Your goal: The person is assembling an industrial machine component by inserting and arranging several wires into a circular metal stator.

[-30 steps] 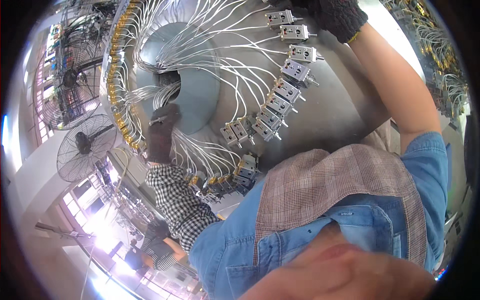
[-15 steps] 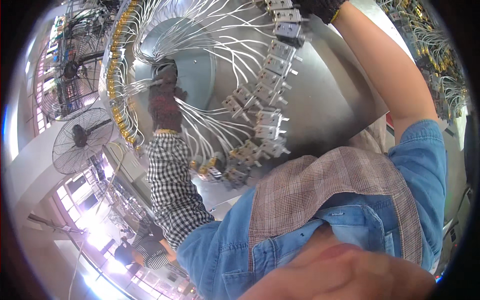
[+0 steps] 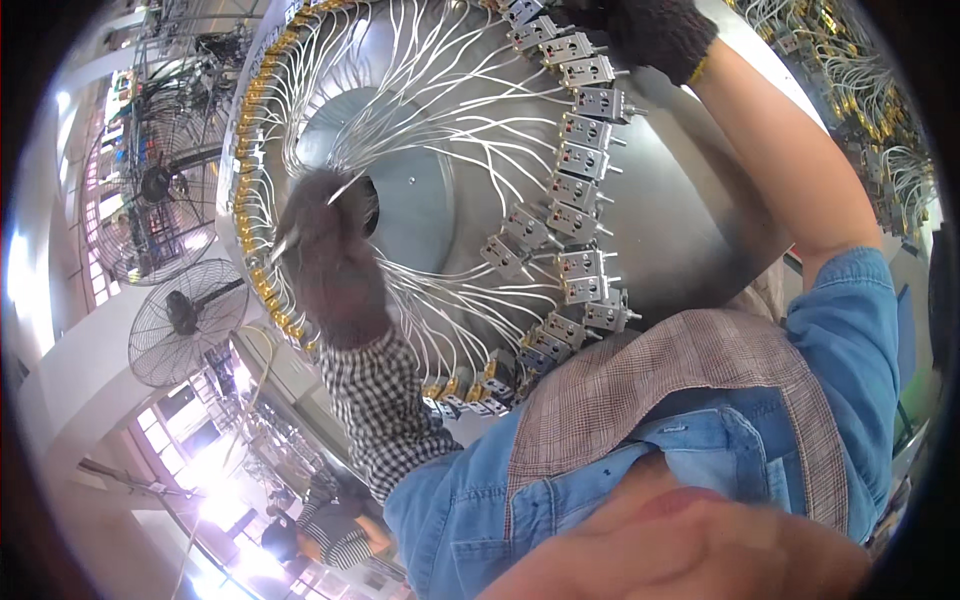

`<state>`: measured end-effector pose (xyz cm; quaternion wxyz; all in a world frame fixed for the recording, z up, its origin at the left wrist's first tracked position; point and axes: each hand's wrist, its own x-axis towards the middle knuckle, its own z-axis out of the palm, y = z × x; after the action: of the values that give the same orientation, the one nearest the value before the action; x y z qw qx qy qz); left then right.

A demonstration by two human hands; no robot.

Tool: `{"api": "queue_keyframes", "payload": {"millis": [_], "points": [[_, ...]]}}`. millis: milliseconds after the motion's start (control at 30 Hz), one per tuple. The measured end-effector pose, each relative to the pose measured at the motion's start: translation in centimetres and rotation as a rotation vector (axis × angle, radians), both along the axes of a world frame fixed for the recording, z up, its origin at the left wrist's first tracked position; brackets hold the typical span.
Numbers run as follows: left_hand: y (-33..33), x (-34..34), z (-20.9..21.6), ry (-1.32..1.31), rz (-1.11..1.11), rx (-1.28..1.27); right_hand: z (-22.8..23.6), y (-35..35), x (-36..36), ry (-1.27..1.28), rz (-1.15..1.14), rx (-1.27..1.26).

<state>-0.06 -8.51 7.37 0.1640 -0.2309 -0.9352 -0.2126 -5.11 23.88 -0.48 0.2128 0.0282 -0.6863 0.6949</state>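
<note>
My left hand (image 3: 335, 262), in a dark glove with a checked sleeve, is over the left part of a round metal disc (image 3: 415, 205). White wires (image 3: 460, 140) fan out beside it, and short pale wire pieces show at its fingers. Motion blurs the fingers, so I cannot make out their grip. My right hand (image 3: 660, 35), in a black knit glove, is at the upper edge beside a curved row of small silver metal blocks (image 3: 583, 160). Its fingers are dark and partly cut off. White wires run to these blocks.
Gold-coloured connectors (image 3: 262, 190) line the left rim, with wires attached. A shiny metal surface (image 3: 690, 190) lies right of the blocks. More wired parts (image 3: 850, 90) are at the upper right. Fans (image 3: 183, 312) stand at left; another person (image 3: 335, 530) is at lower left.
My left hand has moved down from the middle of the disc, uncovering part of a dark central hole. My right hand shows more at the top. The whole view has shifted slightly.
</note>
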Motion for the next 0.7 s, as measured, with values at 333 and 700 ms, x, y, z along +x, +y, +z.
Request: {"api": "queue_keyframes", "payload": {"millis": [333,700], "points": [[10.6,-6.1,-7.4,-0.976,-0.098,1.532,2.5,0.5,3.9,-0.5,-0.031,-0.521],[11.9,-5.5,-7.6,-0.608,-0.369,0.714,1.4,0.7,3.8,-0.548,0.049,-0.51]]}}
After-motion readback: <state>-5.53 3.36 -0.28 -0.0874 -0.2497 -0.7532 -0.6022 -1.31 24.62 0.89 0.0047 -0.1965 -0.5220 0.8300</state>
